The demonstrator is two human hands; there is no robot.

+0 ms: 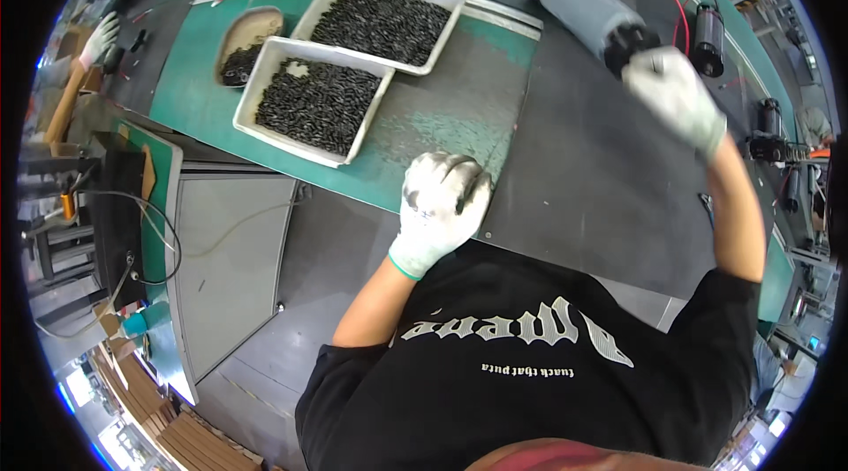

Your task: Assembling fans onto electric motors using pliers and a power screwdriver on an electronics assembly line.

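Observation:
My left hand [444, 203], in a white glove with dark stains, is closed at the near edge of the green bench top [433, 140]. A dark spot shows among its curled fingers; I cannot tell if it is a small part or a stain. My right hand [676, 98], also gloved, is closed beside the black end cap of a grey cylinder [583, 3]. Its fingers overlap the cap's edge, and what they hold, if anything, is hidden. The cylinder lies slantwise on the dark mat [592, 170], a red hose near it.
Two white trays [385, 87] [459, 7] of small black parts stand left of centre, beside a smaller tan scoop-shaped container [272, 22]. More black cylinders [708, 38] line the right. Another person's gloved hand [100, 40] shows at far left. A grey panel [225, 250] stands below the bench.

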